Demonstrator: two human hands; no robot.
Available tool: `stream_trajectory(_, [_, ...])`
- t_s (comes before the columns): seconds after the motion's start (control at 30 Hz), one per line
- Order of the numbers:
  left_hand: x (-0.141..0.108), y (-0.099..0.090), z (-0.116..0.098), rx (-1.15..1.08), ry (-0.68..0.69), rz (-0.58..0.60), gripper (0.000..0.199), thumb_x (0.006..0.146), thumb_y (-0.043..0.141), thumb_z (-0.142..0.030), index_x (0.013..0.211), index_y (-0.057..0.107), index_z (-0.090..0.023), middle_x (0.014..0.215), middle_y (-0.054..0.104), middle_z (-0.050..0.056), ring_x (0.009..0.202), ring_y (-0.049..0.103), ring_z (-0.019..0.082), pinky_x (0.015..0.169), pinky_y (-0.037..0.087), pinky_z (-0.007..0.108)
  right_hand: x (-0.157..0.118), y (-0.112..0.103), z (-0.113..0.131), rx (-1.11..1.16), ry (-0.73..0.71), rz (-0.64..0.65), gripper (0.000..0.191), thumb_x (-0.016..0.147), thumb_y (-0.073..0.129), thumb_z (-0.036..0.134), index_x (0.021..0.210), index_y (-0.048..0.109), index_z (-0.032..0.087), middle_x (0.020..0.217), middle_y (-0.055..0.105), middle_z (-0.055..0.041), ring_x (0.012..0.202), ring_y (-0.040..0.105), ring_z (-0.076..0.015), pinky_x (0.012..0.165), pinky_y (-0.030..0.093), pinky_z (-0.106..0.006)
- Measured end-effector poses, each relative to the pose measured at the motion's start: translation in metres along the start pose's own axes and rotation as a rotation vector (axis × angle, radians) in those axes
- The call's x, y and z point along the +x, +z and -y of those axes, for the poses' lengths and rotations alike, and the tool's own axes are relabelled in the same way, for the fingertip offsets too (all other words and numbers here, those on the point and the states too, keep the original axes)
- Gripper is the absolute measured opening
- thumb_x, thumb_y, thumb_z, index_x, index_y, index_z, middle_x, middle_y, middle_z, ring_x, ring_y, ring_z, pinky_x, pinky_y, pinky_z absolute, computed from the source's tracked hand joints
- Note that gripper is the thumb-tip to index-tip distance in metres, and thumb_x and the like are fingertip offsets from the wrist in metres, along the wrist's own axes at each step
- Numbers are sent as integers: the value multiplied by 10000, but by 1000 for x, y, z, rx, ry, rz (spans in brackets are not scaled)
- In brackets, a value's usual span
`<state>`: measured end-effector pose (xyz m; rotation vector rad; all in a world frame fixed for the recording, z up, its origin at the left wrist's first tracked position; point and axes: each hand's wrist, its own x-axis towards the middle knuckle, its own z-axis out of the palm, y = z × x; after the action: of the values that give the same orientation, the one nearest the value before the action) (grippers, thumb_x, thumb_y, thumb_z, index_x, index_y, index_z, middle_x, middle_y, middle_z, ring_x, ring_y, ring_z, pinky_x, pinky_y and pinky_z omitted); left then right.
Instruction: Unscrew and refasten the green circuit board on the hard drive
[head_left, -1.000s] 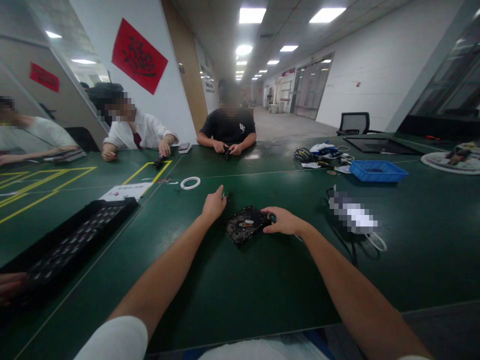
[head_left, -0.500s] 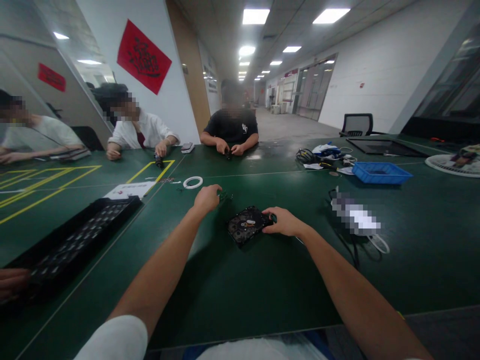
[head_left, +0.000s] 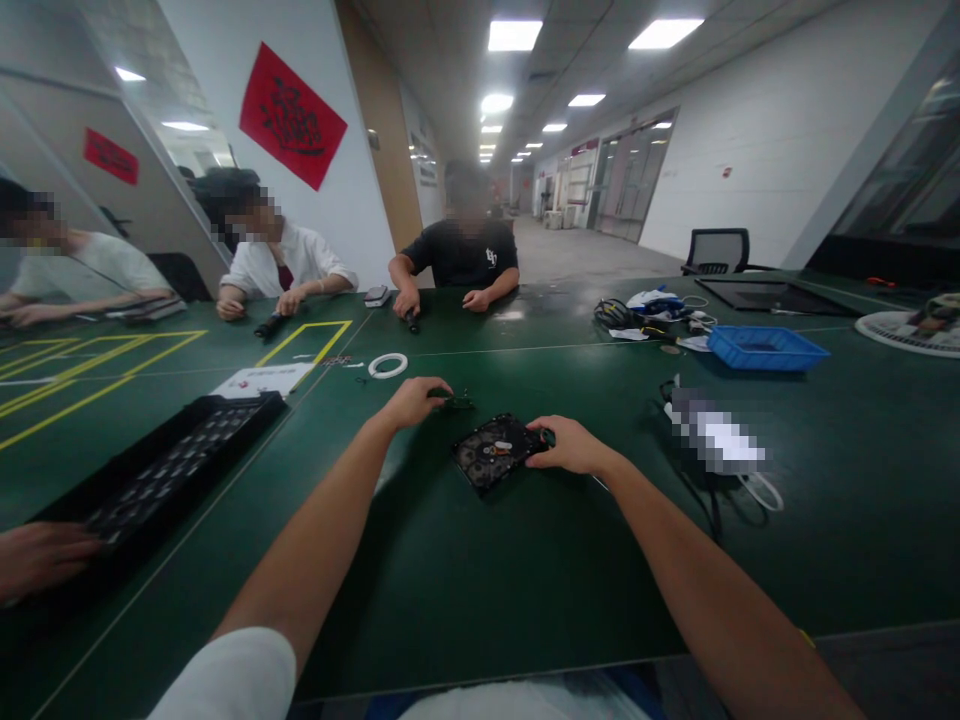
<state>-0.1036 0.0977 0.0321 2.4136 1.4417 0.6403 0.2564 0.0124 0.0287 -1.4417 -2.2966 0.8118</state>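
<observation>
A black hard drive [head_left: 484, 458] lies at a slant on the green table in front of me, with small pale metal parts near its middle. My right hand [head_left: 574, 446] is closed on the drive's right end, thumb and fingers at its edge. A small dark green piece shows by those fingertips; its kind is unclear. My left hand [head_left: 418, 402] pinches a small green circuit board [head_left: 460, 402] just beyond the drive's upper left side, low over the table.
Left, another person's hand [head_left: 45, 558] touches a long black tray [head_left: 172, 460]. Farther off are a white ring [head_left: 388, 366], a paper sheet [head_left: 262, 380] and people seated opposite. To the right are a blue bin [head_left: 769, 348], bundled cables [head_left: 615, 313] and a corded device [head_left: 716, 435].
My left hand has lowered the circuit board slightly, and it now looks flatter. The drive has barely shifted. At the left, the other person's hand reaches farther over the black tray.
</observation>
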Motion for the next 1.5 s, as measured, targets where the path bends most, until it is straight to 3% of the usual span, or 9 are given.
stream_trajectory(0.3, [3,36,-6,-36,20,-196,287,905,570,-200,1135,738,-239,1135,748,51,1081,679,248,1006,484,363,-1,1,5,-78,9,-24,666,690,853,471,1260,670,177,1274,645,-118,1169,597,-296,985,456,-395])
stream_trajectory(0.57, [6,9,-23,-126,-102,-431,291,862,643,-280,1132,728,-212,1041,749,57,926,680,236,889,513,352,5,19,23,-64,25,-73,638,708,845,508,1220,679,166,1236,650,-136,1117,616,-294,945,476,-396])
stream_trajectory(0.7, [9,10,-54,-348,-144,-377,291,781,726,-354,1018,720,-186,942,727,43,876,664,214,836,531,337,6,26,32,76,21,-123,737,694,861,530,1291,626,167,1261,633,-150,1079,634,-271,899,506,-379])
stream_trajectory(0.8, [9,26,-83,-819,-220,-250,367,744,770,-395,1016,656,-176,906,702,37,782,664,176,735,553,323,5,23,29,337,60,-183,723,757,813,537,1349,566,203,1217,648,-134,753,661,-164,619,516,-288])
stream_trajectory(0.93, [5,49,-113,-1042,-223,-98,384,688,837,-374,928,618,-170,838,669,21,711,638,136,667,523,273,6,17,20,690,76,-209,530,823,751,511,1236,605,213,772,672,-11,411,452,-64,368,283,-200])
stream_trajectory(1.1, [2,49,-125,-808,-143,-52,350,755,776,-454,880,618,-169,762,652,6,637,592,129,584,450,248,9,18,15,899,88,-229,434,785,774,514,1050,618,209,510,543,82,334,360,-53,329,207,-172])
stream_trajectory(1.27, [-1,16,-118,-443,41,51,386,875,645,-525,1052,684,-184,999,731,63,903,679,211,806,519,315,13,16,10,995,85,-235,383,792,765,476,1007,608,201,538,577,67,352,381,-53,326,221,-166])
stream_trajectory(1.4, [-10,-2,-113,-209,12,100,660,882,590,-646,1360,559,-191,1184,710,120,1046,685,272,892,507,354,16,17,2,1024,113,-262,326,795,756,433,949,619,180,596,600,41,387,400,-50,330,233,-167])
stream_trajectory(1.5, [-19,3,-112,70,-19,179,991,731,663,-778,1469,465,-146,1282,653,226,1159,636,391,936,474,426,18,19,-3,1011,145,-284,299,794,754,410,933,631,176,628,607,32,408,413,-51,338,243,-166])
